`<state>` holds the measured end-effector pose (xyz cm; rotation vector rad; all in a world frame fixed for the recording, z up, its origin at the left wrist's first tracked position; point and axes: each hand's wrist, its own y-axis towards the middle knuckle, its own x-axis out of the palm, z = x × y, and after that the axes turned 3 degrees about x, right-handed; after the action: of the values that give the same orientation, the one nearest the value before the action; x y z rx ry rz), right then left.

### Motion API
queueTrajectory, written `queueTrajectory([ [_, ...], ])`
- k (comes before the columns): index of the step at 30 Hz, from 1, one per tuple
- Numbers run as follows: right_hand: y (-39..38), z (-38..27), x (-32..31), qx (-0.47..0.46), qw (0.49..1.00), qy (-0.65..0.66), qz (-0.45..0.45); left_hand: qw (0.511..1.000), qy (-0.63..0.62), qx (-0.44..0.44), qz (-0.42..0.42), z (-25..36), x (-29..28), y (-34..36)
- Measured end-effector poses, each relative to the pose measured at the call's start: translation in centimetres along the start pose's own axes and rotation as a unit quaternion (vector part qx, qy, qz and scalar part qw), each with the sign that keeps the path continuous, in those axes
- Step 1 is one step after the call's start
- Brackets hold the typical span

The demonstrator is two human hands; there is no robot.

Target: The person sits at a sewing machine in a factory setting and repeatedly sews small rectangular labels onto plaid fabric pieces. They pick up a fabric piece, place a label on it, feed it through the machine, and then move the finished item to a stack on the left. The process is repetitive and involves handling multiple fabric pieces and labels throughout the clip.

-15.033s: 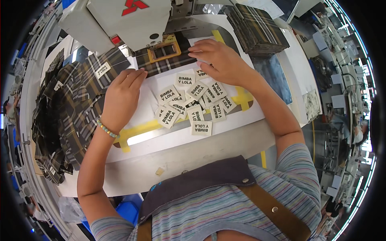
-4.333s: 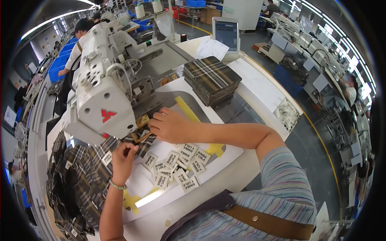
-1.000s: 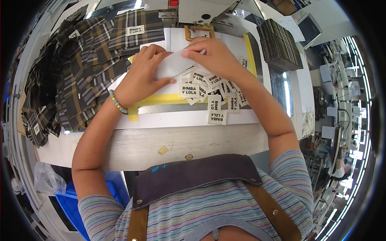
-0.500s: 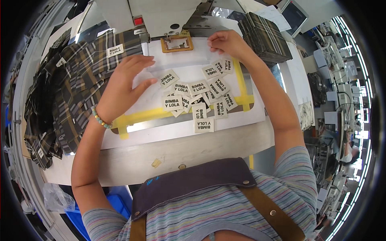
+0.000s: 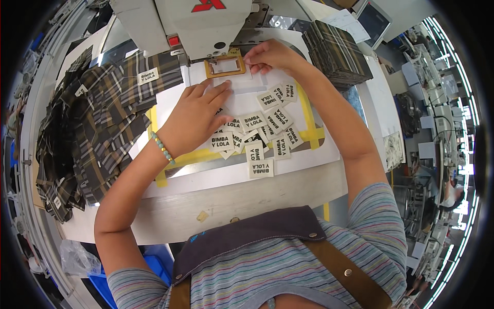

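Observation:
My left hand (image 5: 198,116) lies palm down over the white work sheet, fingers stretched out, its fingertips just below the brown rectangular clamp frame (image 5: 225,74). It partly covers the left end of the scattered pale square labels (image 5: 253,121) with dark lettering. At the frame's right side is my right hand (image 5: 270,55), fingers bent in and the tips close together; whatever they pinch, if anything, is hidden or too small to make out. The frame sits under the head of a light-coloured sewing machine (image 5: 198,31). A pale piece shows inside the frame's opening.
Dark plaid fabric pieces (image 5: 110,110) are heaped at the left, one bearing a pale label (image 5: 148,76). A neat stack of plaid pieces (image 5: 337,51) stands at the back right, near a screen (image 5: 373,23). Yellow tape (image 5: 309,135) edges the work sheet. A blue bin (image 5: 154,265) is below the table.
My left hand has moved right and slightly down, from beside the plaid heap to below the frame. My right hand has moved left to the frame's right edge.

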<state>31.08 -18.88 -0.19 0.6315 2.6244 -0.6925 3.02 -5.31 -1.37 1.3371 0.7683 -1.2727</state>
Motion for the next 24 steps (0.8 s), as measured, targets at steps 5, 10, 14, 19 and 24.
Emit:
queueTrajectory([
  [5,-0.2,-0.6,1.1,0.014,0.999,0.03,0.011,1.0,-0.002,-0.016,0.011,-0.1,0.3,0.7],
  [10,-2.4,-0.9,0.7,-0.059,0.989,-0.119,0.063,0.998,0.041,-0.053,0.009,-0.9,0.8,-0.1],
  [14,-5.6,1.3,1.7,-0.231,0.915,-0.308,0.124,0.999,0.022,-0.048,0.012,-0.9,0.6,-0.6],
  [19,-8.9,2.3,5.2,-0.278,0.847,-0.438,0.112,0.999,0.008,-0.029,0.029,-0.7,1.2,-0.4],
  [24,-9.3,2.6,7.4,-0.296,0.827,-0.445,0.172,0.999,0.012,-0.039,0.004,-0.6,0.8,-0.3],
])
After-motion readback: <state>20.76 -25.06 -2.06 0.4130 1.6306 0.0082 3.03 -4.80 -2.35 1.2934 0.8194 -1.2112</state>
